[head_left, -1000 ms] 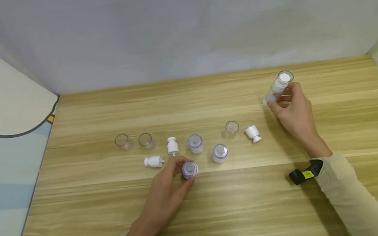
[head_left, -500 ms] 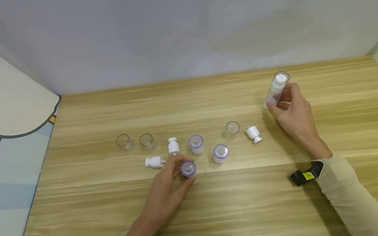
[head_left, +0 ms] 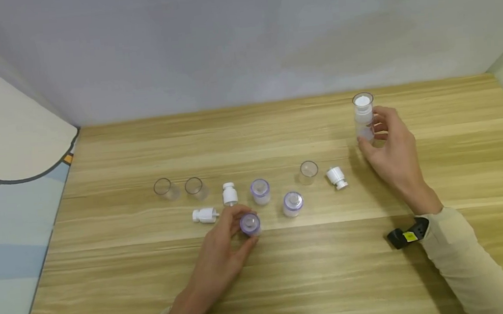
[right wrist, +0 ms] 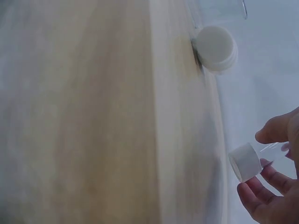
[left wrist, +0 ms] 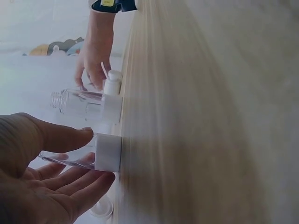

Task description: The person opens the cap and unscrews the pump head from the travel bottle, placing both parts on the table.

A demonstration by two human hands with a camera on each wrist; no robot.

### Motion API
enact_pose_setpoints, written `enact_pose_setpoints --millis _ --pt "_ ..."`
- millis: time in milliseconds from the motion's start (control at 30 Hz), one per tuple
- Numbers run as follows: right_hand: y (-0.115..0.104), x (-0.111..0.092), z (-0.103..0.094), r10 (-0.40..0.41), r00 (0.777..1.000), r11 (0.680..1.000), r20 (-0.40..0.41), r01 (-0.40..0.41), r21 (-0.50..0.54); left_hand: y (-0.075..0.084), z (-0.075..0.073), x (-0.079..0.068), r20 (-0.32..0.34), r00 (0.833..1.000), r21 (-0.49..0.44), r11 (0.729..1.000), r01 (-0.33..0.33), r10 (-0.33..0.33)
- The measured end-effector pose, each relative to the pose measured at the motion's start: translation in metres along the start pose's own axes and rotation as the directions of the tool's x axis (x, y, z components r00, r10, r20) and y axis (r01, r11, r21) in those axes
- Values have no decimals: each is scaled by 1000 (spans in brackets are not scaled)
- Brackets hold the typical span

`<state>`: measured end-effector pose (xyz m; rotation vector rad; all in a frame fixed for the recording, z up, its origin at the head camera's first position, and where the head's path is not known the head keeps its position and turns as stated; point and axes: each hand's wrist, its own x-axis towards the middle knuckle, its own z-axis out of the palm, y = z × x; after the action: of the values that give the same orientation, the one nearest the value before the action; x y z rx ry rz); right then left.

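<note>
My left hand (head_left: 219,258) is around a clear bottle (head_left: 250,224) with a purple-tinted open neck. In the left wrist view the bottle's white base (left wrist: 107,153) stands on the table, thumb on one side and fingers on the other. At the back right, my right hand (head_left: 393,153) holds an assembled pump bottle (head_left: 364,113), with a white pump head under a clear cap, between thumb and fingers near its lower part. Its white base (right wrist: 245,162) shows tilted in the right wrist view. Two more open bottles, a nearer one (head_left: 292,203) and a farther one (head_left: 260,191), stand right of my left hand.
White pump heads lie on the wooden table (head_left: 332,279): one (head_left: 205,215) and another (head_left: 229,193) by my left hand, a third (head_left: 336,177) toward the right. Clear caps (head_left: 196,188) stand at left, another clear cap (head_left: 308,172) right of centre. A pale wall (head_left: 242,44) rises behind.
The pump bottle in my right hand has moved left and now looks more upright. My left hand has shifted its bottle very slightly left and back.
</note>
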<state>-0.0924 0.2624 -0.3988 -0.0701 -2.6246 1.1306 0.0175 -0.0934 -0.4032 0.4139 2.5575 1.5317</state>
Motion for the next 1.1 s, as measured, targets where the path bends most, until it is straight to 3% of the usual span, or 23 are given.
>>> enact_pose_setpoints --millis 367,600,1100 --pt "-5 -3 2 -93 995 995 -21 93 -27 -3 -5 -4 -33 997 47 996 -75 76" --pt "-5 -5 2 -154 988 987 -33 152 -48 -2 -12 -7 -77 994 108 991 -73 81" --pt "-15 -11 -5 -263 964 957 -29 256 -138 6 -37 0 -184 960 213 962 -173 213"
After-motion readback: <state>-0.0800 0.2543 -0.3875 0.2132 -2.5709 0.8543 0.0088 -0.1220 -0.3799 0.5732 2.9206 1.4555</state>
